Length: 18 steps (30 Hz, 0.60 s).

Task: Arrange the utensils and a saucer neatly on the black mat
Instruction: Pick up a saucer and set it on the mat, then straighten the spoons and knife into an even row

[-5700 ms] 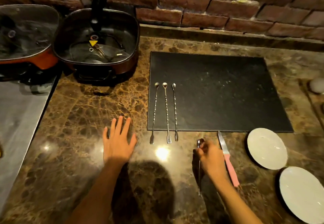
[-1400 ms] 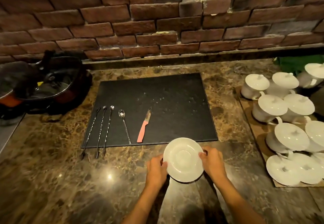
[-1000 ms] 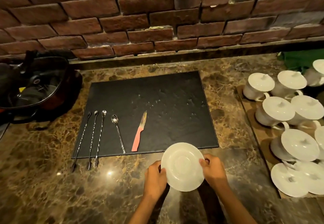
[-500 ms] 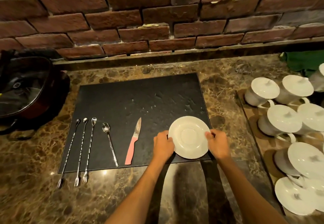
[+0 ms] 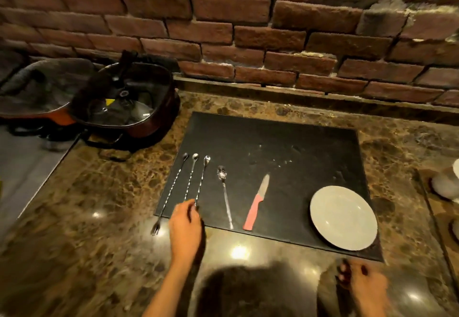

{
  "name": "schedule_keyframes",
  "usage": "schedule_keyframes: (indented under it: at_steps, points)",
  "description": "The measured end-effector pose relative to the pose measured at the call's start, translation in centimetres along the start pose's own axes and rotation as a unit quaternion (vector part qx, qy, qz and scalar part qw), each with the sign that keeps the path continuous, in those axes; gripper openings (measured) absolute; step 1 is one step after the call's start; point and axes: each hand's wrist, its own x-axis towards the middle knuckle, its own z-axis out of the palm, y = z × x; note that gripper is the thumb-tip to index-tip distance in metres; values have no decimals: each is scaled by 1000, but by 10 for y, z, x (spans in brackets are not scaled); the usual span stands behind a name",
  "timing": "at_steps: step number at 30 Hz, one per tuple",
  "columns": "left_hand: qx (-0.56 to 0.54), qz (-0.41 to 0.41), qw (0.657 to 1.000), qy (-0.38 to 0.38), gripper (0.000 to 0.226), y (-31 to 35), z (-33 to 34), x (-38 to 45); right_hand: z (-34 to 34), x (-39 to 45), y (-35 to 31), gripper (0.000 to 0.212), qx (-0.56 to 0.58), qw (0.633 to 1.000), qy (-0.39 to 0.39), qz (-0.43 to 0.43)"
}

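The black mat (image 5: 273, 143) lies on the brown marble counter. Along its left side lie three long twisted forks (image 5: 201, 180), their tines past the mat's front edge. To their right lie a small spoon (image 5: 224, 195) and a pink-handled knife (image 5: 255, 205). The white saucer (image 5: 344, 217) rests flat on the mat's front right corner. My left hand (image 5: 186, 227) covers the lower ends of the middle and right forks, fingertips pinched on them. My right hand (image 5: 362, 284), blurred, hovers over the counter in front of the saucer, holding nothing.
Two electric pots (image 5: 124, 100) with cords stand at the back left beside a steel surface (image 5: 24, 165). A brick wall (image 5: 248, 31) runs behind. A white lidded cup (image 5: 447, 185) on a wooden board sits at the right edge.
The saucer went from both hands onto the mat's front right corner and was let go. My left hand moved left to the forks; my right hand drew back. The view swung left.
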Motion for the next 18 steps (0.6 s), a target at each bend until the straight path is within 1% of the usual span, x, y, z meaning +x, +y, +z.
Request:
schedule_keyframes:
  at_steps: [1, 3, 5, 7, 9, 11, 14, 16, 18]
  points:
    - [37, -1, 999, 37, 27, -21, -22, 14, 14, -22, -3, 19, -8, 1000, -13, -12]
    - [91, -3, 993, 72, 34, -57, -58, 42, 47, -62, -13, 15, -11, 996, -73, -39]
    - [128, -8, 989, 73, 43, -89, -85, 72, 89, -100, -27, 13, -8, 988, -140, -62]
    - [171, 12, 984, 47, 50, -110, -102, 99, 129, -128, -41, 13, -9, 980, -178, -93]
    - [222, 60, 973, 12, 52, -126, -112, 126, 175, -149, -56, 17, -37, 971, -194, -137]
    - [284, 106, 952, -30, 55, -135, -114, 151, 224, -163, -72, 25, -96, 956, -206, -185]
    - [338, 147, 926, -86, 64, -141, -107, 173, 289, -171, -85, 25, -156, 941, -231, -194]
    - [349, 166, 917, -98, 65, -145, -100, 181, 328, -171, -88, 21, -197, 936, -207, -203]
    - [351, 174, 915, -94, 64, -149, -95, 184, 356, -169, -90, 13, -235, 931, -182, -212]
